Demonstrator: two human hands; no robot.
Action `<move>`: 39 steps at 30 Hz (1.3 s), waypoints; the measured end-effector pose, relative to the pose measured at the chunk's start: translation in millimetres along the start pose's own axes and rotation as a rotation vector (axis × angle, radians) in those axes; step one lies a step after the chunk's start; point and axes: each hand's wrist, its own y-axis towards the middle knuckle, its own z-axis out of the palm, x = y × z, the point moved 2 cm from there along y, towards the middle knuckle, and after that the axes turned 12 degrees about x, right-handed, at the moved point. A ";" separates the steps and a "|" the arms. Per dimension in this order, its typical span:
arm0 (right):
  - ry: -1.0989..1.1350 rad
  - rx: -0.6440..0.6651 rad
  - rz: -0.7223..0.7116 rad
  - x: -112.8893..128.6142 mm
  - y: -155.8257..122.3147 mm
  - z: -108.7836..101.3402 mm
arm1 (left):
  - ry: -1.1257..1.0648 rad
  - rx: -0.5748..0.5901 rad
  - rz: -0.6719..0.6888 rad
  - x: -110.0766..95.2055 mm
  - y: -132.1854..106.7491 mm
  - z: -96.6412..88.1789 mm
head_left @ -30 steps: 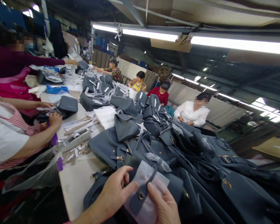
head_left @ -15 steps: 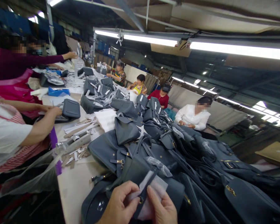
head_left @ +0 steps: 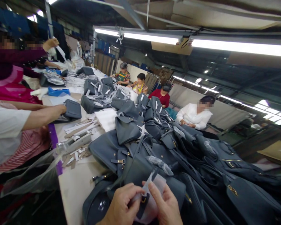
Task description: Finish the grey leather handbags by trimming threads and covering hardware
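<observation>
At the bottom centre, my left hand is closed, pinching the left edge of a thin white wrapping sheet. My right hand grips the same sheet from the other side, its thumb pressed along it. Between the hands lies a dark strap with a small gold-coloured metal fitting, partly covered by the translucent sheet. Just beyond my fingers, a clear plastic-wrapped piece rests on a dark blue-grey leather bag. My fingertips partly hide the strap.
Many dark bags are heaped along the table and to the right. A grey metal tool lies among paper strips at left. A co-worker's arm holds a bag flap; more people sit across the heap.
The white sheet has been folded further over the strap, covering more of it. My right hand has shifted slightly right. At far left, a co-worker's arm has risen with a white strip.
</observation>
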 end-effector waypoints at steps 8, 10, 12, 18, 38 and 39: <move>0.020 0.012 0.100 13.1 -0.8 10.6 | 0.074 0.297 0.047 -6.8 -23.4 -11.0; 0.032 0.001 0.116 14.7 -2.6 11.3 | -0.050 0.474 0.043 -9.0 -32.6 -14.2; 0.037 -0.010 0.122 16.5 -4.6 11.6 | -0.207 0.435 -0.078 -10.3 -32.8 -21.8; -0.048 0.082 0.074 16.9 -6.1 7.6 | -0.388 0.184 -0.308 -10.4 27.0 -35.0; 0.272 0.031 0.127 -20.8 -44.7 -13.6 | -0.987 0.013 -0.530 -20.6 76.8 38.0; 0.291 0.021 0.123 -20.5 -43.8 -15.2 | -0.964 -0.013 -0.517 -21.6 76.2 40.0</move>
